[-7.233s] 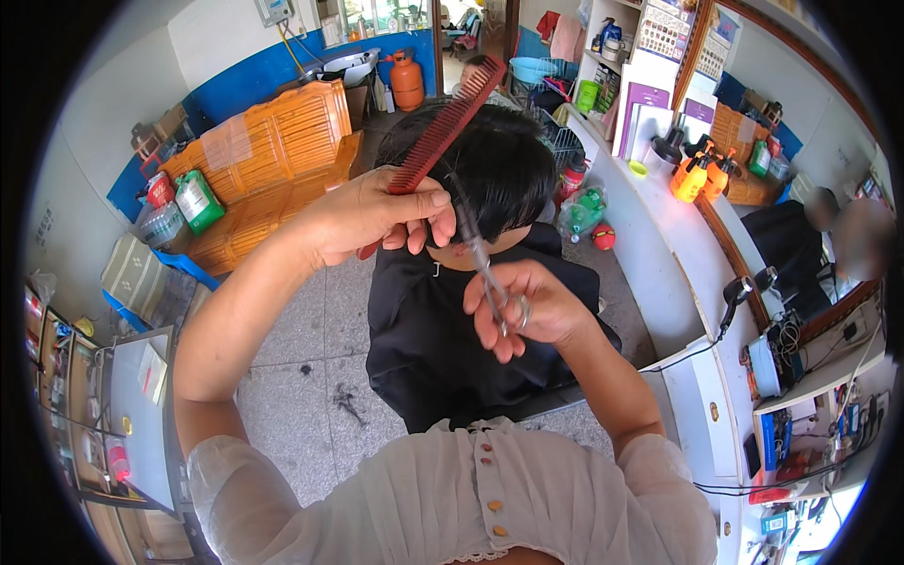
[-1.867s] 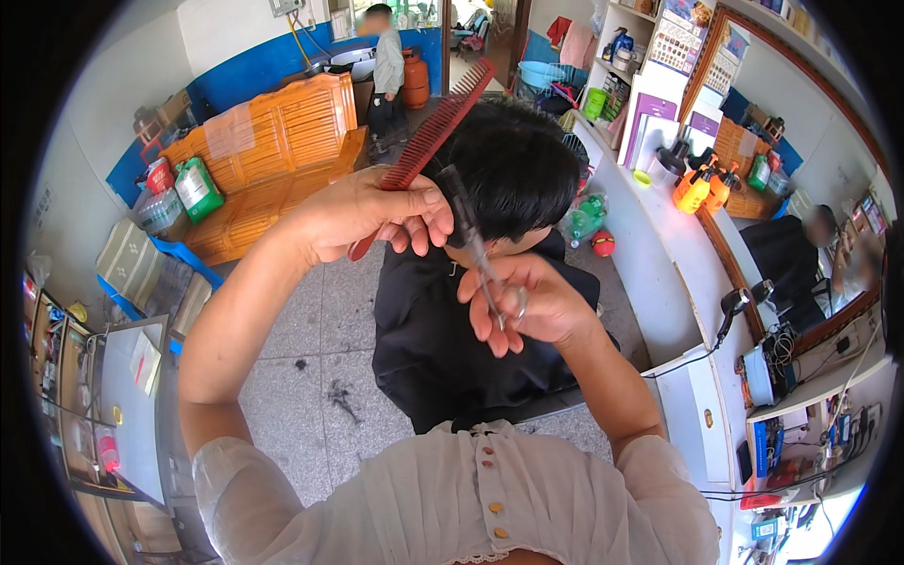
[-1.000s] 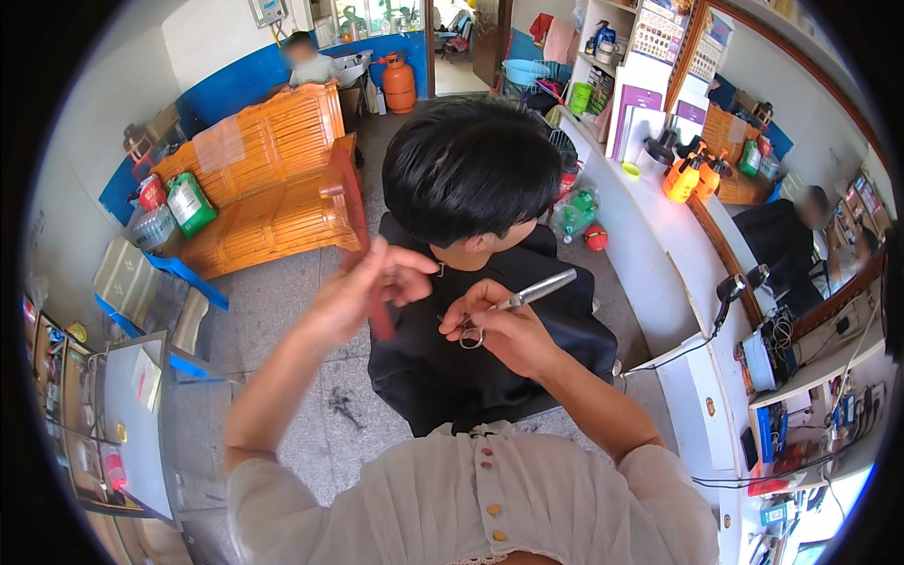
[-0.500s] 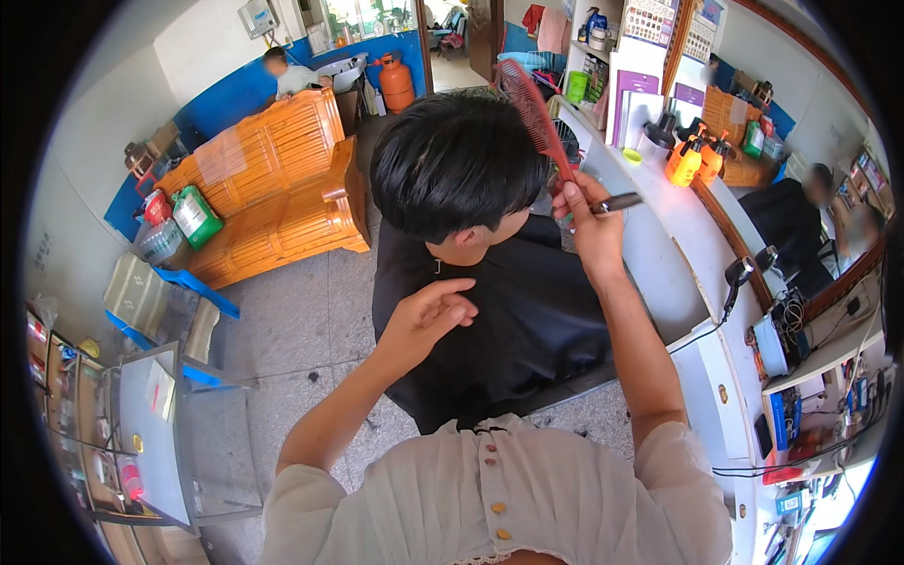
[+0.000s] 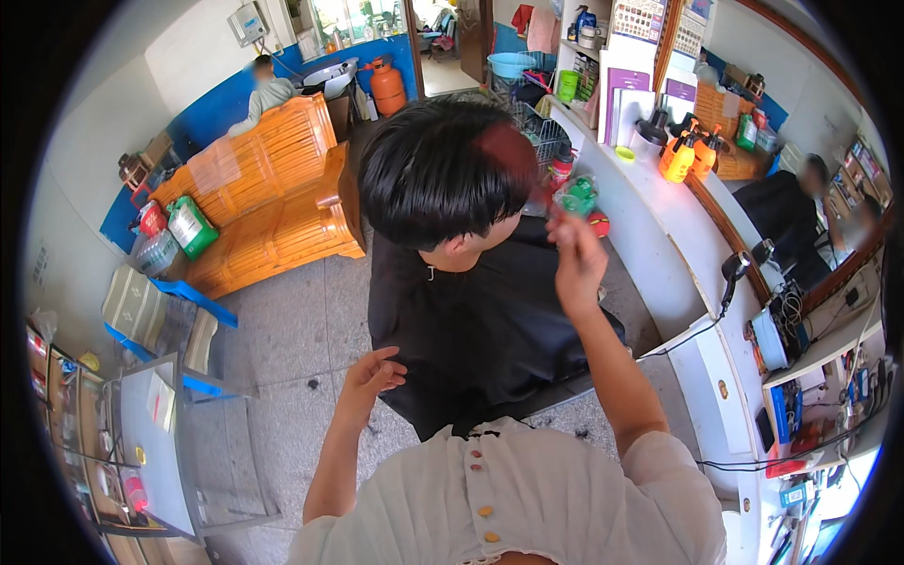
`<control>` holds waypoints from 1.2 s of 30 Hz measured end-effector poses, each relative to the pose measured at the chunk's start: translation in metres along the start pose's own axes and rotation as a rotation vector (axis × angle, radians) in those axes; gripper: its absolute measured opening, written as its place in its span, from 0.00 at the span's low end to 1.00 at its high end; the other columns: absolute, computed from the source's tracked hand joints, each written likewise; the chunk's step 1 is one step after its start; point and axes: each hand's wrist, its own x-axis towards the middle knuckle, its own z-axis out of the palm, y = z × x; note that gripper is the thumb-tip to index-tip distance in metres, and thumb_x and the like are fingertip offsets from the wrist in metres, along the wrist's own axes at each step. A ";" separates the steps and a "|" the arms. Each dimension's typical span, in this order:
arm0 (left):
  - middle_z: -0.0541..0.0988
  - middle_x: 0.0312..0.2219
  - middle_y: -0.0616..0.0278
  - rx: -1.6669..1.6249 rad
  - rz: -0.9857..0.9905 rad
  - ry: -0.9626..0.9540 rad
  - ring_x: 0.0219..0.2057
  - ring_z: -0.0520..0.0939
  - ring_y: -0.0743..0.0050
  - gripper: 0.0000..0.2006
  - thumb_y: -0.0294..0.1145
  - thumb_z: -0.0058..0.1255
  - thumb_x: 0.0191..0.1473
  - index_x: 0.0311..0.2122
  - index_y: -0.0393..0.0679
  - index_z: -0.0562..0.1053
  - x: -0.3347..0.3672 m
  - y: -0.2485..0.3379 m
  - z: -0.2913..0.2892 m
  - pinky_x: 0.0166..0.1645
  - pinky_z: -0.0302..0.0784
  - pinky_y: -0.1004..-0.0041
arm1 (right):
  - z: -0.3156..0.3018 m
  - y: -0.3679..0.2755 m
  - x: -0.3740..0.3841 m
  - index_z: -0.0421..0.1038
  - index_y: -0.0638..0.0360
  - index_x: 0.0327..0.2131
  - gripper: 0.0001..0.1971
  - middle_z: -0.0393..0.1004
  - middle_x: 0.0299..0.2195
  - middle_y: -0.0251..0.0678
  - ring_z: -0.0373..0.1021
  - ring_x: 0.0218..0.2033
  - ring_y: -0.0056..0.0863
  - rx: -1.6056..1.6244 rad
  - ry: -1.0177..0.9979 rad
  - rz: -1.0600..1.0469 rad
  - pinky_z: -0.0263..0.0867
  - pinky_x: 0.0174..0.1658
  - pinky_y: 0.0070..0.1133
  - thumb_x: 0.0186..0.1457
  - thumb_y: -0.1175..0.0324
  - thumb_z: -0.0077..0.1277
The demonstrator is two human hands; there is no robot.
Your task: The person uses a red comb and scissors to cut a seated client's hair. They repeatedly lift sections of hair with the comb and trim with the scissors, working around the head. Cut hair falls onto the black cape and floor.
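In front of me sits a person with short black hair [image 5: 433,179], draped in a black cape [image 5: 471,325]. My right hand [image 5: 576,266] is raised at the front right of that head, closed on a red comb [image 5: 508,153]. Motion smears the comb across the hair above the forehead. The dark-handled tool seen earlier in this hand cannot be made out now. My left hand [image 5: 372,381] hovers over the cape's left side, lower than the head. Its fingers are loosely bent and apart, with nothing in them.
Along the right runs a white counter [image 5: 640,198] with orange spray bottles [image 5: 680,155], a hair dryer [image 5: 734,268] and a mirror. A wooden bench [image 5: 268,188] stands at the left, with another person [image 5: 268,99] behind it. A blue chair [image 5: 202,301] and a grey table [image 5: 155,443] are nearer.
The comb has swung from upright beside the head to across the front hair. My left hand has drawn back and down from the neck. The person behind the bench has shifted.
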 end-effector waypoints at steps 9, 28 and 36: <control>0.76 0.34 0.61 -0.038 -0.021 -0.059 0.34 0.77 0.79 0.15 0.31 0.43 0.57 0.49 0.39 0.67 0.003 0.004 0.008 0.41 0.71 0.80 | 0.016 0.007 0.011 0.70 0.61 0.39 0.09 0.73 0.25 0.29 0.67 0.22 0.14 0.491 -0.225 0.684 0.58 0.23 0.11 0.57 0.68 0.45; 0.76 0.34 0.62 -0.085 -0.110 -0.113 0.34 0.77 0.80 0.15 0.32 0.43 0.57 0.48 0.39 0.68 0.004 -0.003 0.021 0.41 0.71 0.80 | 0.003 0.016 0.005 0.68 0.58 0.35 0.08 0.73 0.24 0.31 0.67 0.20 0.15 0.658 0.085 0.947 0.57 0.21 0.12 0.58 0.65 0.44; 0.76 0.34 0.63 -0.093 -0.129 -0.108 0.34 0.77 0.80 0.14 0.32 0.43 0.57 0.47 0.40 0.68 0.006 0.000 0.025 0.42 0.71 0.80 | 0.040 -0.030 -0.012 0.69 0.58 0.36 0.08 0.72 0.23 0.30 0.65 0.20 0.13 0.606 -0.221 0.687 0.55 0.21 0.10 0.58 0.65 0.43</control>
